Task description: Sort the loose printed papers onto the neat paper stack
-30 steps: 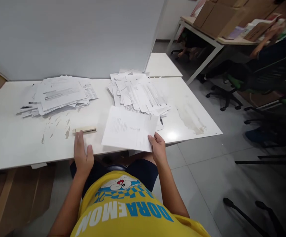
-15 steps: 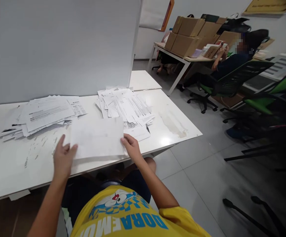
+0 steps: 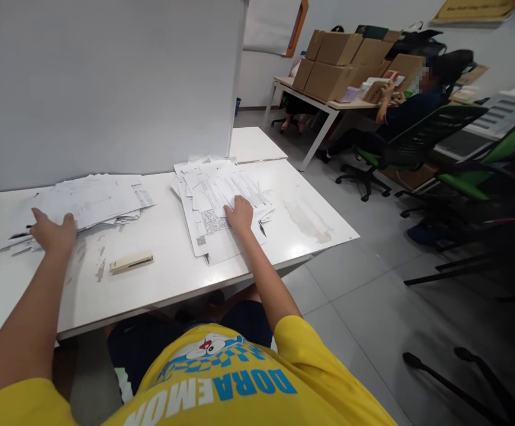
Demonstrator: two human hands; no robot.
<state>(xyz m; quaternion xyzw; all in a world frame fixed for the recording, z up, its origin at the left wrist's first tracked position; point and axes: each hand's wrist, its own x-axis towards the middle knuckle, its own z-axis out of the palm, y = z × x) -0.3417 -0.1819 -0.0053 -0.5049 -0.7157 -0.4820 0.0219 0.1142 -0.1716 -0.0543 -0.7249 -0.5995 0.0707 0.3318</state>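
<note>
My left hand (image 3: pixel 54 232) is at the front edge of the left pile of papers (image 3: pixel 102 204), its thumb and index finger spread apart against the top sheet. On the right pile of papers (image 3: pixel 208 183), my right hand (image 3: pixel 241 214) rests with its fingertips on the upper sheets, thumb apart from the fingers. One sheet there shows a dense printed block and a QR code (image 3: pixel 201 241). Between the piles, nearer the table's front edge, lies a cream stapler (image 3: pixel 132 262).
The white table (image 3: pixel 160 284) has peeled, stained patches and backs onto a tall grey panel (image 3: pixel 106 83). At the right, a person in dark clothing (image 3: pixel 417 109) sits by a desk stacked with cardboard boxes (image 3: pixel 328 80). Office chairs (image 3: pixel 430 136) stand on the tiled floor.
The white sheet held between both hands has gone to the left pile, uncovering the stapler. My left hand moved left; my right hand moved forward onto the right pile.
</note>
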